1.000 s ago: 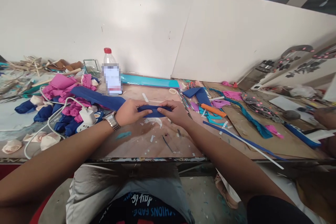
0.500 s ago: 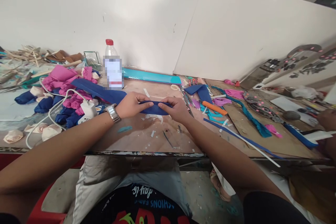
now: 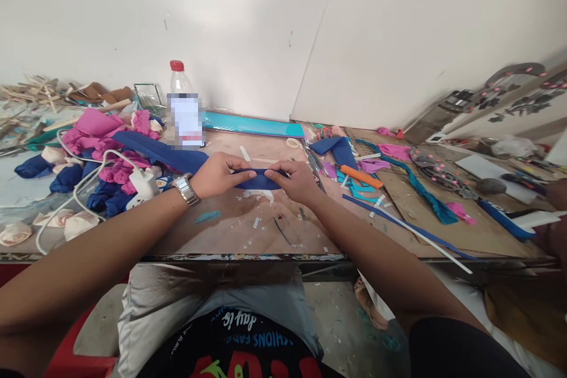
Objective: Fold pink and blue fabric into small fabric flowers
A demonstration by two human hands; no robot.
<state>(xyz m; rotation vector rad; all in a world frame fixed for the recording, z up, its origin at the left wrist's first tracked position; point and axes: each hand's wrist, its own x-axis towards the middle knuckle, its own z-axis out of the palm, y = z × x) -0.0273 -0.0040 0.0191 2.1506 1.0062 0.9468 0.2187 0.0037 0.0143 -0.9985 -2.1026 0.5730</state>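
Observation:
A strip of dark blue fabric [image 3: 259, 181] is stretched between my two hands, just above the table. My left hand [image 3: 220, 177], with a metal watch on its wrist, pinches the strip with the thumb on top. Close beside it, my right hand [image 3: 297, 183] pinches the same strip, thumb also on top. Its upper edge looks folded over along the thumbs. A longer blue fabric length [image 3: 166, 153] runs leftward behind my left hand; whether it joins the held piece is hidden.
Left lie pink and blue fabric bundles [image 3: 95, 130], a white charger [image 3: 144, 183] and cable. A phone [image 3: 186, 121] leans on a red-capped bottle [image 3: 177, 74]. Right are an orange-handled cutter [image 3: 361, 177], fabric scraps, a white strip [image 3: 420, 233] and cardboard [image 3: 443, 236]. Another person's hand [image 3: 557, 195] shows far right.
The view has shifted slightly. Both hands keep their pinch on the blue fabric strip, which now looks narrower and straighter between the thumbs.

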